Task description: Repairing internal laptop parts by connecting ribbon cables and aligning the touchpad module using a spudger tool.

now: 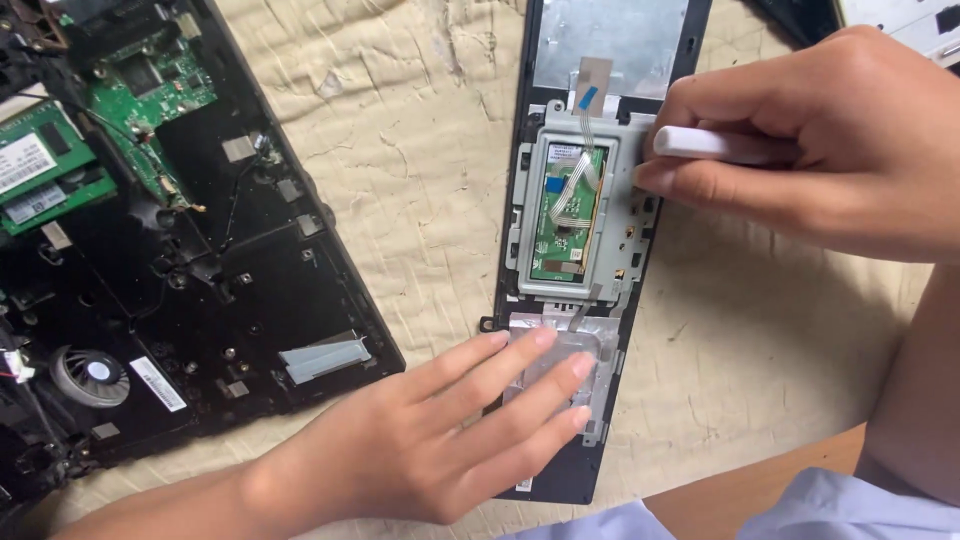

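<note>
Cream cloth [420, 170] covers the surface. Left hand [450, 440], fingers spread, presses a palmrest panel [560, 470] centre-frame; right hand [800, 140] pinches a white tool [700, 143].

Opened laptop base [190, 270], black, lies at left on a beige, creased cloth [420, 170]. Inside it: green circuit board [150, 100] near top, green memory module [45, 170] at far left edge, round cooling fan [90, 375] lower left, strip of silver tape [325, 357] near its right edge.
</note>
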